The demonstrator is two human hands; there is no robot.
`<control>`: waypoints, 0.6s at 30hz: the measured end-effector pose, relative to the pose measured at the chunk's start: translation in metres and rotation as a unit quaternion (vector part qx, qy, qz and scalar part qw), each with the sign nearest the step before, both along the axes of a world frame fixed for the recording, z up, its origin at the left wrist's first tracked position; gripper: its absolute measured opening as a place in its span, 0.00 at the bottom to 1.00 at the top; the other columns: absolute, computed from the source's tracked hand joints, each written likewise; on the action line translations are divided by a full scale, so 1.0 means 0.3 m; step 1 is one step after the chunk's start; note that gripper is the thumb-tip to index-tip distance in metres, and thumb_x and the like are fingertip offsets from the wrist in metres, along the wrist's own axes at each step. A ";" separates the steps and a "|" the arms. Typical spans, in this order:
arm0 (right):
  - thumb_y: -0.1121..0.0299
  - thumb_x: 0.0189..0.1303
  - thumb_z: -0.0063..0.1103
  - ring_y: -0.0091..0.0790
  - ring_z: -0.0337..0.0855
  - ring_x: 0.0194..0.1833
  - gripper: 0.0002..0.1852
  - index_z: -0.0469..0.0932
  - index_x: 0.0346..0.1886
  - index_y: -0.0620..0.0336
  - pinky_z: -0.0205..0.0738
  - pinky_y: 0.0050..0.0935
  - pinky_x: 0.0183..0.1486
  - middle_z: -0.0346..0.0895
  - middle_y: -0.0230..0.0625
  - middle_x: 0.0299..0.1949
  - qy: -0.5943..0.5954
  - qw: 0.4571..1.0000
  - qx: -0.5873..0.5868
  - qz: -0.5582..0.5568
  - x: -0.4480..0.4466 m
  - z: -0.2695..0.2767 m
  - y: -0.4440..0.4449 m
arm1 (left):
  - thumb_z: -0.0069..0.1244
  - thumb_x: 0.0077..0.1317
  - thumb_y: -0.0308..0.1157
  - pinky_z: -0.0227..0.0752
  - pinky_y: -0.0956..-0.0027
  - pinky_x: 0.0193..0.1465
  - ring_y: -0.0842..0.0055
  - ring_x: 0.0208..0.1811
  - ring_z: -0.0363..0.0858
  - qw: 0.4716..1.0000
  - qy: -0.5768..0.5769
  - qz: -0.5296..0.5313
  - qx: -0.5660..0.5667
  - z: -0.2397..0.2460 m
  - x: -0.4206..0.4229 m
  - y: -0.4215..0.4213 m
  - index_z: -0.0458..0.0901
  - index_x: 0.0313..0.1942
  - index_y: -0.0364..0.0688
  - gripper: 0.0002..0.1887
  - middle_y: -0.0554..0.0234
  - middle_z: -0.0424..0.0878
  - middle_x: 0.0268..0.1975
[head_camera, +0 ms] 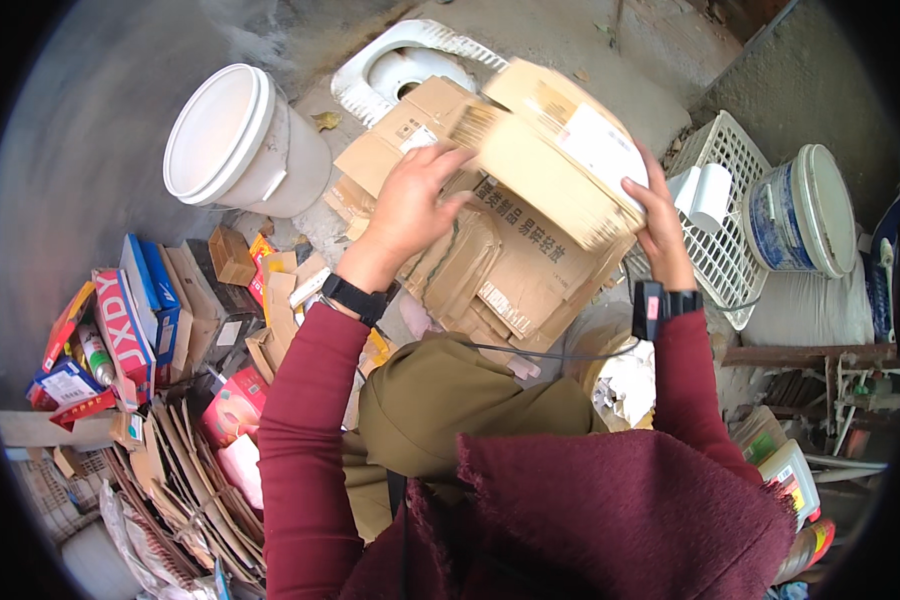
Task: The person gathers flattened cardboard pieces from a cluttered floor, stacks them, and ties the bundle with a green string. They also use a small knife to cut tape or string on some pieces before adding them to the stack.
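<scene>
My right hand (656,202) grips the right end of a folded cardboard box (547,142) that bears a white label and is blurred by motion. The box is tilted above a pile of flattened cardboard (529,240) with printed writing. My left hand (420,195) is just left of the box, its fingers apart; nothing shows between them. A green cord (441,262) lies across the cardboard below my left hand. Another flattened carton (401,131) sticks out behind my left hand.
A lidded white plastic bucket (247,142) and a white ceramic squat toilet (412,64) stand beyond. Boxes (124,330) and bundled cardboard (187,487) crowd the left. At right are a white plastic crate (727,255), a blue-and-white bucket (795,210) and a container of crumpled paper (626,382).
</scene>
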State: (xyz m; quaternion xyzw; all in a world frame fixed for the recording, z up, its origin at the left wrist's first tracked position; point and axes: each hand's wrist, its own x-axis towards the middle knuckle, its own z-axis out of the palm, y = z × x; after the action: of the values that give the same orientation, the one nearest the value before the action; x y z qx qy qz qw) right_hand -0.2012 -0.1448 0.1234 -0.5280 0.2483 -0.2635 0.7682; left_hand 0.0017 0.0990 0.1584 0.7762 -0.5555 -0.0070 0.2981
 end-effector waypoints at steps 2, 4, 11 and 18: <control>0.75 0.54 0.59 0.42 0.60 0.68 0.38 0.57 0.70 0.65 0.56 0.33 0.69 0.59 0.50 0.68 0.065 0.997 -0.003 -0.036 -0.101 -0.075 -0.005 | 0.59 0.54 0.28 0.69 0.62 0.59 0.54 0.56 0.74 0.982 0.114 0.053 0.139 -0.106 0.049 0.012 0.77 0.55 0.40 0.25 0.48 0.78 0.54; 0.73 0.55 0.60 0.42 0.59 0.69 0.37 0.58 0.70 0.63 0.52 0.34 0.71 0.58 0.48 0.69 0.129 0.991 -0.008 -0.045 -0.170 -0.141 0.012 | 0.60 0.54 0.31 0.69 0.62 0.58 0.54 0.54 0.75 0.985 0.104 0.077 0.116 -0.234 0.053 0.009 0.77 0.53 0.37 0.25 0.47 0.79 0.51; 0.72 0.56 0.60 0.39 0.59 0.69 0.36 0.60 0.70 0.60 0.52 0.33 0.70 0.59 0.45 0.69 0.171 0.982 -0.051 -0.059 -0.277 -0.174 0.003 | 0.66 0.46 0.43 0.66 0.59 0.59 0.56 0.52 0.75 0.968 0.120 0.039 0.217 -0.471 0.108 -0.040 0.80 0.50 0.41 0.30 0.49 0.80 0.47; 0.71 0.58 0.58 0.38 0.61 0.68 0.37 0.56 0.71 0.65 0.56 0.33 0.69 0.59 0.49 0.68 0.103 0.989 -0.039 -0.096 -0.254 -0.169 -0.016 | 0.64 0.49 0.42 0.68 0.59 0.57 0.54 0.50 0.76 0.998 0.053 0.030 0.000 -0.497 0.079 -0.046 0.81 0.50 0.39 0.28 0.48 0.81 0.46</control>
State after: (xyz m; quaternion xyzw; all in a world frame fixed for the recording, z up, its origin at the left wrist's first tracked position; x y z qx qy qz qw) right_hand -0.2774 -0.1496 0.0728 -0.5555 0.3648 -0.2897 0.6887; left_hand 0.0255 0.0851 0.0093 0.7912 -0.5149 -0.0392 0.3275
